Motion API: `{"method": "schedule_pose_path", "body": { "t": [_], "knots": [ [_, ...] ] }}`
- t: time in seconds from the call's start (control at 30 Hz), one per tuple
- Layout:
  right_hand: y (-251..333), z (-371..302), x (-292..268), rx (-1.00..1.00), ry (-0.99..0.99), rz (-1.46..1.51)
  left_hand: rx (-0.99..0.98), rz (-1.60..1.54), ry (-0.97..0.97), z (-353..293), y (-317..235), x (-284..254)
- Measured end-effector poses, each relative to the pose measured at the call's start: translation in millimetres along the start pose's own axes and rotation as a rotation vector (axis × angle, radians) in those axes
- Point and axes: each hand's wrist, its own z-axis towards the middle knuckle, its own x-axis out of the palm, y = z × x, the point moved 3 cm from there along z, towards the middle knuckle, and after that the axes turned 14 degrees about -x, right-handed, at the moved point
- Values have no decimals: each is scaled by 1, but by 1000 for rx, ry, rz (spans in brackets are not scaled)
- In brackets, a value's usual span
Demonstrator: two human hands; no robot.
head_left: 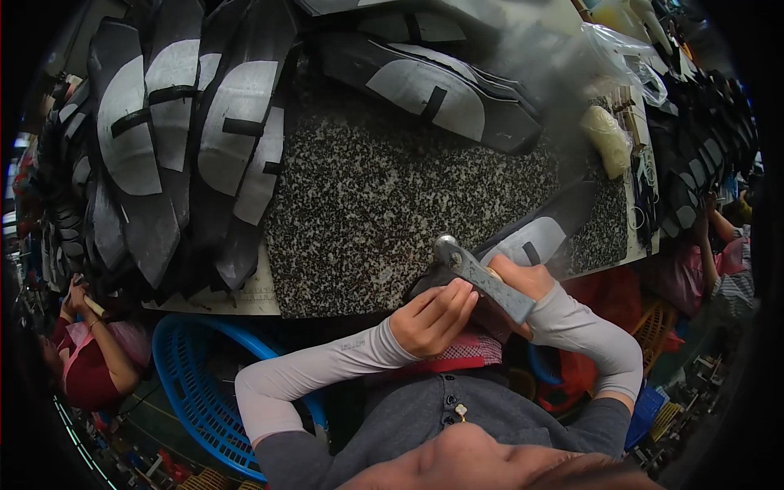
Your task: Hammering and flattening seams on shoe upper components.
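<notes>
My right hand (527, 282) is wrapped round a hammer whose grey metal head (490, 283) lies slantwise in front of the fingers, one end round and bright. The handle is mostly hidden by my hand. Beneath the hammer, a black shaped piece (572, 204) with a light grey patch and a short black strip reaches over the speckled stone slab. My left hand (437, 317) is closed, fingertips together at the near end of this piece, close to the hammer head. Its exact grip is partly hidden by the fingers and the hammer.
Stacks of similar black pieces lie on the left (175, 114) and at the back (457, 94) of the speckled slab (359, 204). A yellowish lump (606, 139) sits at the right edge. A blue basket (184, 376) stands below the table's left side. Other people work at both sides.
</notes>
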Motion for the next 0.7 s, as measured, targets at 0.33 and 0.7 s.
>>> {"method": "schedule_pose_path", "body": {
  "t": [0.33,0.7],
  "knots": [
    [-14,-34,-22,172,-538,371,-179,-24,49,25,7,-15],
    [-56,-90,-87,-44,-1201,519,-352,1110,-705,59,117,-255]
  ]
}}
